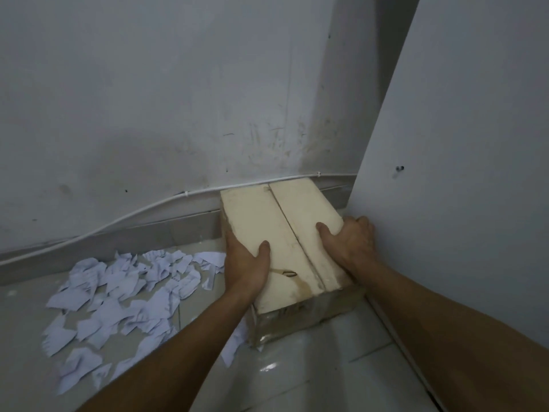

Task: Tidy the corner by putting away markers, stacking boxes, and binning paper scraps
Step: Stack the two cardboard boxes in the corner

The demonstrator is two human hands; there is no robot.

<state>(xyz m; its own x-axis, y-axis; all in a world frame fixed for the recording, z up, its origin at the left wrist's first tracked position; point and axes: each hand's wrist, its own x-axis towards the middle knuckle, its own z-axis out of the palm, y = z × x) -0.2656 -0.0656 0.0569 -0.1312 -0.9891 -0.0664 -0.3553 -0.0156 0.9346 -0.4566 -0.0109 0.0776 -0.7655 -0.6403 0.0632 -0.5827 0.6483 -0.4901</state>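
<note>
The box sits in the corner on the tiled floor, its far end against the wall. We grip it from both sides: our left hand clasps its left edge, our right hand its right edge. Paper scraps lie scattered just left of it.

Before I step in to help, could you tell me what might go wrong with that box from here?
The right hand sits wedged between the box and the white panel, so fingers could get pinched. The box's top flaps meet at an unsealed-looking seam, which might sag under pressure. Paper scraps lie beside it on glossy tiles and may slip underfoot.
</note>
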